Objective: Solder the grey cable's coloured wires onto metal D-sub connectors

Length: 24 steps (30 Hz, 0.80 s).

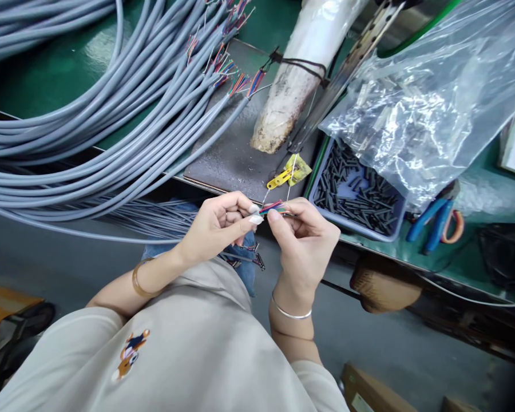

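Note:
My left hand (218,225) and my right hand (302,240) meet in front of me, just below the bench edge. Between their fingertips they pinch the stripped end of a cable, a small fan of coloured wires (273,208). My left thumb has white tape on its tip. The cable's grey sheath runs back under my left hand and is mostly hidden. A thick bundle of grey cables (111,126) with coloured wire ends sweeps across the bench to the left.
A blue tray of short black tubes (355,194) sits right of my hands, under a clear plastic bag of small parts (429,97). Blue-handled pliers (433,217), a yellow tag (289,173), a dark metal plate (236,149) and a wrapped cylinder (300,74) lie on the green bench.

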### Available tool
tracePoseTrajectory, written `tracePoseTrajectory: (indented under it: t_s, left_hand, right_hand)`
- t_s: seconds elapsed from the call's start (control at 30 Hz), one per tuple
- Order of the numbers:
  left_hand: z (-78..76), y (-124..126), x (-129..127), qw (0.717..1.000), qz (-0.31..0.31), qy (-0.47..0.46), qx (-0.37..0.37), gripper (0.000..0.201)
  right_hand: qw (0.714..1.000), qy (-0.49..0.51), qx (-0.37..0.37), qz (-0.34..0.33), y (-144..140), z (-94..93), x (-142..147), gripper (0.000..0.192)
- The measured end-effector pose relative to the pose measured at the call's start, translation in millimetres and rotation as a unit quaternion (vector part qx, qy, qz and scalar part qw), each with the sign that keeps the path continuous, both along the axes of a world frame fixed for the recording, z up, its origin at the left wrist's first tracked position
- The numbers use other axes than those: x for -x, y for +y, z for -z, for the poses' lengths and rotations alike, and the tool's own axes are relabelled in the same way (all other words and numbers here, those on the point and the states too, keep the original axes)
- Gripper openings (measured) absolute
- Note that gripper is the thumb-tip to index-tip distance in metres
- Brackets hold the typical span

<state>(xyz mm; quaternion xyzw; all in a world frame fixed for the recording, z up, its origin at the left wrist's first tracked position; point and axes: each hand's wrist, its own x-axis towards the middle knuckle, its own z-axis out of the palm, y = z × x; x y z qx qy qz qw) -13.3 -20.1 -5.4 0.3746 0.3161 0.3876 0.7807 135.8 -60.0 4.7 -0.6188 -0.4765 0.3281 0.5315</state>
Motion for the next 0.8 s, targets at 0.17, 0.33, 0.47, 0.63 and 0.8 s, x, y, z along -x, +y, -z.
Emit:
tracePoseTrajectory:
  t_s: [0.17, 0.33, 0.47, 0.63, 0.8]
  left_hand:
    - [1.3, -1.1, -1.6, 1.000, -0.017, 0.012, -0.005, 0.033]
    - [0.9, -3.7, -3.5, 0.998, -0.041, 0.043, -0.012, 0.034]
    - [0.1, -4.5, -4.3, 0.997, -0.057, 0.046, -0.017, 0.035]
    - [2.0, -4.6, -3.4, 0.995, -0.053, 0.073, -0.037, 0.033]
    - [9.1, -8.4, -2.4, 0.981, -0.067, 0.137, -0.118, 0.026]
  right_hand:
    - [1.000, -0.016, 0.006, 0.007, -0.6, 2.4, 1.5, 0.007]
    - [1.000, -0.010, -0.002, 0.011, -0.6, 3.4, 3.1, 0.007]
    - [1.000, -0.023, 0.001, 0.014, 0.2, 4.8, 4.2, 0.009]
    - [0.998, -0.065, -0.003, 0.003, 1.6, 4.0, 2.2, 0.007]
    - [0.994, -0.105, -0.009, -0.003, 1.0, -1.8, -0.4, 0.005]
